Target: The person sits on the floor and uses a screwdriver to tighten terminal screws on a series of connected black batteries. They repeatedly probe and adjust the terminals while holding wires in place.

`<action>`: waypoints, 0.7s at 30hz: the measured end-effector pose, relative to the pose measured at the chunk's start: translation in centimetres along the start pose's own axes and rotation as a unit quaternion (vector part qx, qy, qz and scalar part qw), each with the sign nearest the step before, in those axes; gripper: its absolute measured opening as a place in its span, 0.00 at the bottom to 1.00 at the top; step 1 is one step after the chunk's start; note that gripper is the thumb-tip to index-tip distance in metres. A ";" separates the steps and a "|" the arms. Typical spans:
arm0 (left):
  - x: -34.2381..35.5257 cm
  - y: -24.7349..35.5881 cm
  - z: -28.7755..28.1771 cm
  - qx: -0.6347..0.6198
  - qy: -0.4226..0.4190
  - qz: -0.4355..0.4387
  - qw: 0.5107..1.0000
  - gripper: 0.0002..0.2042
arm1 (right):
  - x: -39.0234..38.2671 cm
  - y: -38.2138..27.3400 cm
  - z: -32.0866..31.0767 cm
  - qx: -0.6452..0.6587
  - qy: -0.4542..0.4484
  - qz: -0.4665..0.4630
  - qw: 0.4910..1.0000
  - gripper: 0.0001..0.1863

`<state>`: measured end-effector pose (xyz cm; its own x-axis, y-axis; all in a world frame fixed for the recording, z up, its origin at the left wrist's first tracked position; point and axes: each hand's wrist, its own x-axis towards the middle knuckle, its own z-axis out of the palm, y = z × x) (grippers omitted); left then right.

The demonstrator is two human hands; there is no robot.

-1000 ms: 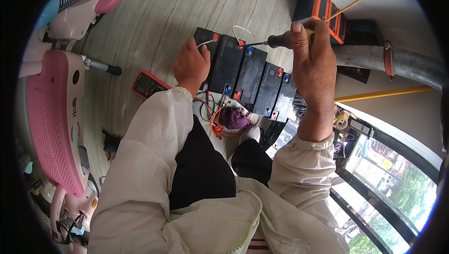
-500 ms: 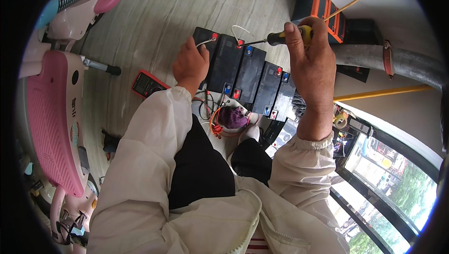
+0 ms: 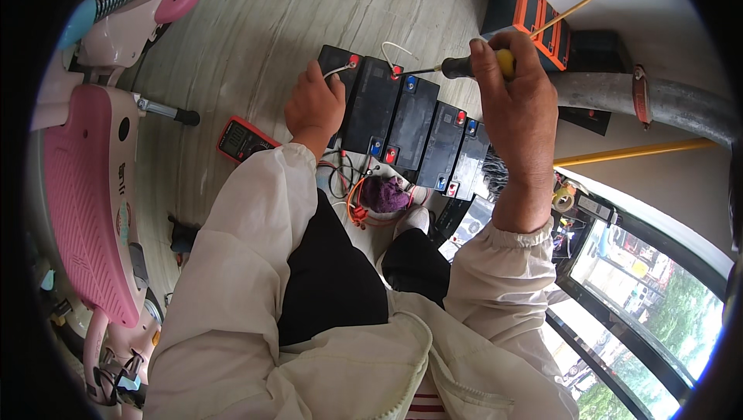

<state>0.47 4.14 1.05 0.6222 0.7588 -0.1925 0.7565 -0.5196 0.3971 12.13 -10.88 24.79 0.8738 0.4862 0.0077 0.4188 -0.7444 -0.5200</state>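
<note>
Several black batteries with red and blue terminals stand side by side on the floor. My right hand (image 3: pixel 517 103) grips a screwdriver (image 3: pixel 458 68) by its black and yellow handle. Its shaft points left, with the tip at a red terminal (image 3: pixel 396 72) on the second battery (image 3: pixel 374 110), where a white wire (image 3: pixel 389 46) loops up. On the leftmost battery (image 3: pixel 334 57), my left hand (image 3: pixel 315 110) has its fingers curled round a short white wire (image 3: pixel 338 70) that runs to that battery's red terminal. The fingertips are partly hidden.
A red-framed multimeter (image 3: pixel 244 140) lies left of the batteries. Cables (image 3: pixel 357 215) and a purple cloth (image 3: pixel 385 194) are near my feet. A pink scooter (image 3: pixel 89 203) stands at the left. A black and orange case (image 3: pixel 528 22), a grey pipe (image 3: pixel 600 93) and a window (image 3: pixel 642 288) are at the right.
The screwdriver handle has turned a little in my right hand, showing its dark side now. Its tip stays at the same red terminal, and my left hand has hardly moved.
</note>
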 end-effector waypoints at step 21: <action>0.0 0.3 -0.1 -0.001 0.005 -0.002 1.000 0.23 | 0.2 1.6 1.1 0.010 0.073 -0.105 0.992 0.17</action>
<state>0.65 3.99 1.29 0.6173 0.7646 -0.1853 0.7585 -0.5158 0.3984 12.68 -11.49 23.07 0.7956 0.5561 0.2406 0.5909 -0.6244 -0.5109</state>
